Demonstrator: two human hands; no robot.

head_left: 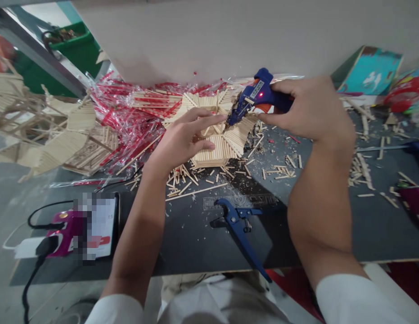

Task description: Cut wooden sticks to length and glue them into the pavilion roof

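Apparently partway built, the stick assembly [212, 155] lies on the dark table [189, 238], several slatted panels [239, 134] already joined around its middle. The right hand [307, 108] grasps a blue glue gun [251, 94], tip down by the panels; the left hand [182, 135] is over the wood, whether pinching it unclear. How much gluing remains cannot be told.

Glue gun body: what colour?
The glue gun is dark blue, best seen in the head view.

Blue glue gun [252, 92], orange trigger [264, 108]
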